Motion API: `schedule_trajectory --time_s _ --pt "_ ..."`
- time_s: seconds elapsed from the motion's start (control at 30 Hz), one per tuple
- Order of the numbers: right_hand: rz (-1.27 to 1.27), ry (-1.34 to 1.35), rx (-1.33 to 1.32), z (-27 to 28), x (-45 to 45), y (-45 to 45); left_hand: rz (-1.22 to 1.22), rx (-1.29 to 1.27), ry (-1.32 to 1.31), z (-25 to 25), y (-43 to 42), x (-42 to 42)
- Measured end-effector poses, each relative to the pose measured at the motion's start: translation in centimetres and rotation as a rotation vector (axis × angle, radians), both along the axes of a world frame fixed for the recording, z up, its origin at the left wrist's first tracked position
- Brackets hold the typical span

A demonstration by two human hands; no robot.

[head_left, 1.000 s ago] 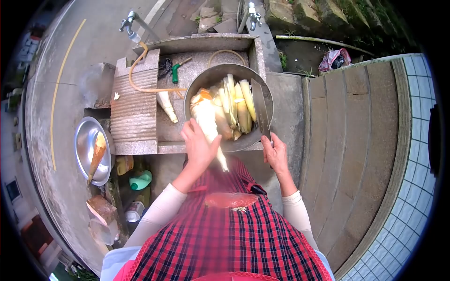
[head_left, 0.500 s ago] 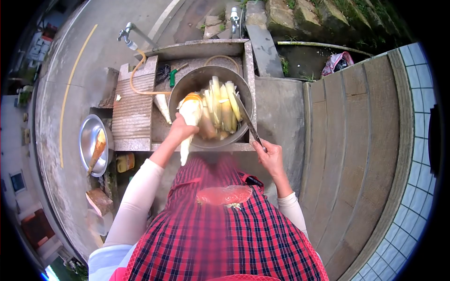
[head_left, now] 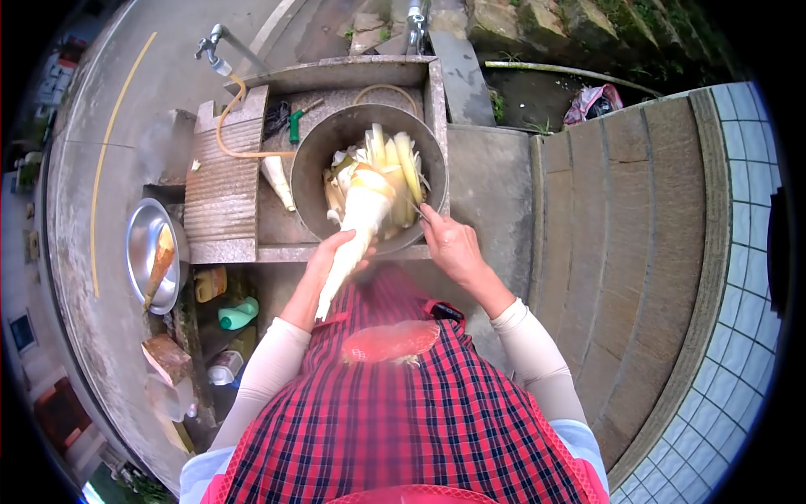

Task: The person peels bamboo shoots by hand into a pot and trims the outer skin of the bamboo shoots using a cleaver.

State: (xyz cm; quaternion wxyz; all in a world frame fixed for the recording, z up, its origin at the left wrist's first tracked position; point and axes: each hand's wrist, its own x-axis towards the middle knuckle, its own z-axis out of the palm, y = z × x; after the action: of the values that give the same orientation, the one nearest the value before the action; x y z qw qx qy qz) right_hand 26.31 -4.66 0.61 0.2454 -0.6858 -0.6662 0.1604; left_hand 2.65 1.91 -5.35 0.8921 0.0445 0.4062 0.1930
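Note:
My left hand (head_left: 340, 252) is wrapped round a pale peeled bamboo shoot (head_left: 363, 214), its thick end over the big metal pot (head_left: 312, 160) and its thin tip pointing down toward my apron. In my right hand (head_left: 457, 248), at the pot's near right rim, is a knife (head_left: 416, 205); only a bit of it shows beside the shoot. Long yellowish slices of shoot (head_left: 406, 160) and paler pieces fill much of the pot. Another peeled bamboo shoot (head_left: 278, 183) lies in the stone sink left of the pot.
A ridged washboard slab (head_left: 220, 189) forms the sink's left side, with a tap (head_left: 214, 50) and orange hose (head_left: 225, 126) behind. Further left, a steel basin (head_left: 134, 252) holds a brown-skinned shoot (head_left: 161, 265). Bottles (head_left: 238, 313) stand below. Stone steps (head_left: 621, 244) run along the right.
The shoot's thick end has swung right over the slices, and my left hand has moved lower. My right hand has shifted left and up with the knife, closer to the shoot.

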Motion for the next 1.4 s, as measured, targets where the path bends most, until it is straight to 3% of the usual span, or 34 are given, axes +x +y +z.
schedule_trajectory --time_s 0.1,0.17,0.27,0.43,0.67,0.77,0.97,1.1,1.23,1.27,1.37,1.4 --pt "0.081 -0.216 -0.206 0.4 -1.3 0.1 0.046 -0.131 -0.098 0.3 0.5 -0.3" --pt "0.045 -0.215 -0.192 0.4 -2.0 0.2 0.072 -0.153 -0.148 0.8 0.6 -0.3" --pt "-0.024 -0.211 -0.208 0.8 -3.0 0.8 0.015 -0.195 -0.01 0.9 0.5 -0.1" --pt "0.133 -0.329 -0.255 0.9 -4.4 0.0 -0.104 -0.016 0.089 4.4 -0.2 0.4" --pt "0.395 -0.548 -0.163 3.0 -6.0 0.5 -0.305 0.467 0.347 4.9 -1.7 0.9" --pt "0.426 -0.584 -0.17 2.6 -6.4 0.3 -0.388 0.467 0.39 5.5 -1.3 0.6" --pt "0.45 -0.657 -0.137 1.3 -6.5 0.7 -0.326 0.525 0.467 4.2 -2.1 0.6" --pt "0.314 -0.814 -0.185 -1.2 -5.4 2.9 -0.195 0.378 0.251 4.9 -1.8 0.6" --pt "0.122 -0.241 -0.278 -2.4 -4.1 4.2 -0.138 0.197 0.199 4.9 -0.6 -0.1" --pt "-0.002 0.013 -0.4 -3.4 -4.0 4.5 -0.149 0.171 0.201 4.2 -0.2 -0.3" --pt "-0.174 0.245 -0.35 -3.3 -4.4 5.0 -0.185 -0.038 0.18 2.1 1.6 -0.8" --pt "-0.138 0.147 -0.353 -2.6 -4.6 5.0 -0.142 -0.027 0.17 2.0 1.9 -0.6"
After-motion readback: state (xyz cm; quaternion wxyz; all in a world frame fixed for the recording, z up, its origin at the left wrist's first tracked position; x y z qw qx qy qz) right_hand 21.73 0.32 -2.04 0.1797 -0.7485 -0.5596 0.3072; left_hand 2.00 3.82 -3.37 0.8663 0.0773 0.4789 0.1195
